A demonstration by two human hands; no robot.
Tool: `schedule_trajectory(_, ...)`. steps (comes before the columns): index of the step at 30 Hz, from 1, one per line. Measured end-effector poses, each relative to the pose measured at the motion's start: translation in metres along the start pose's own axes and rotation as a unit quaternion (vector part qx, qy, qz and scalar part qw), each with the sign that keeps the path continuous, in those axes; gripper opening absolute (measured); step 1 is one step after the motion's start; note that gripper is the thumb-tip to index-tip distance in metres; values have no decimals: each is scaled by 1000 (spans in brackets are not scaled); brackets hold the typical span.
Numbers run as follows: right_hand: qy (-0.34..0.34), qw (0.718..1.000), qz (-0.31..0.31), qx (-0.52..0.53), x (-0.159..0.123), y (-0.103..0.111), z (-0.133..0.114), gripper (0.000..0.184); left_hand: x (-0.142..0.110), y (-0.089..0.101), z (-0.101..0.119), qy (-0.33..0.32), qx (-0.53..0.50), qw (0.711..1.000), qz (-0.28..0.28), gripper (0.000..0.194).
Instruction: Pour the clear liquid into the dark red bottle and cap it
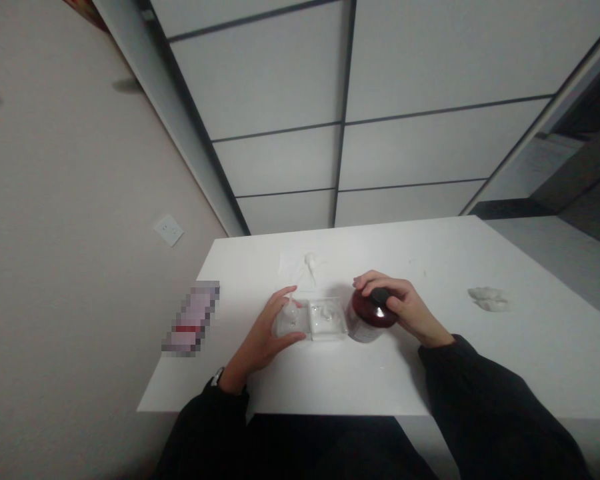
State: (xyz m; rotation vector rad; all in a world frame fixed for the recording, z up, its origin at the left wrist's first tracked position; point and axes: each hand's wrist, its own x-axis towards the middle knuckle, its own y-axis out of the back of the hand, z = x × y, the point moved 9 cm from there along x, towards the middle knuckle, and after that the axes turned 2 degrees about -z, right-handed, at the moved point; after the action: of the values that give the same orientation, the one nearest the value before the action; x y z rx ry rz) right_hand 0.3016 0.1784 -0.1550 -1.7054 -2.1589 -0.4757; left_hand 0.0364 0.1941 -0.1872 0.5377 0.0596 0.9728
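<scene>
White tabletop [530, 363] fills the lower middle of the frame, with a beige wall [70, 233] along its left side and a white wall socket [169, 230] set into that wall. Large grey panels [345, 113] with dark seams spread across the top of the frame, though the tilted view makes it hard to say exactly what surface they form.

At the centre, the left hand [263, 330] curves around the left end of a clear plastic box [325, 320] with its fingers against the box, while a dark strap or watch [215, 377] shows at the wrist. The box has divided sections and holds something white, probably a soft or wet material. Just beside its right end stands a dark red jar [367, 321] with a black cap [379, 297]. The right hand [405, 308] is clamped over the top of the jar, so the hands are apart, separated by the box and jar.

Above the box lies a sheet of white paper [295, 267] with a white dab [310, 261] on it. A crumpled tissue [489, 299] sits toward the right, and a pixelated object [191, 319] lies at the left table edge.
</scene>
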Motion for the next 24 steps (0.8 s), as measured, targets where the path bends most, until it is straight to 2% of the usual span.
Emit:
schedule_trajectory(3,-4,1000,1,-2,0,0,0,46,0,2,0,-1,-6,1000,12,61)
schedule_trajectory(7,-8,1000,3,-4,0,0,0,47,0,0,3,-1,1,1000,-4,49)
schedule_trajectory(10,-17,1000,3,-8,0,1,1,49,1,2,3,4,-12,1000,10,56)
schedule_trajectory(14,-13,1000,2,-8,0,1,1,48,1,-1,3,-3,-4,1000,-5,48)
schedule_trajectory(18,-14,1000,3,-5,0,1,3,49,0,3,0,15,-20,1000,12,59)
schedule_trajectory(22,-16,1000,5,-5,-1,1,2,50,1,0,5,2,-7,1000,-8,48)
schedule_trajectory(24,-17,1000,4,-4,-1,0,2,49,1,0,5,4,-14,1000,-2,53)
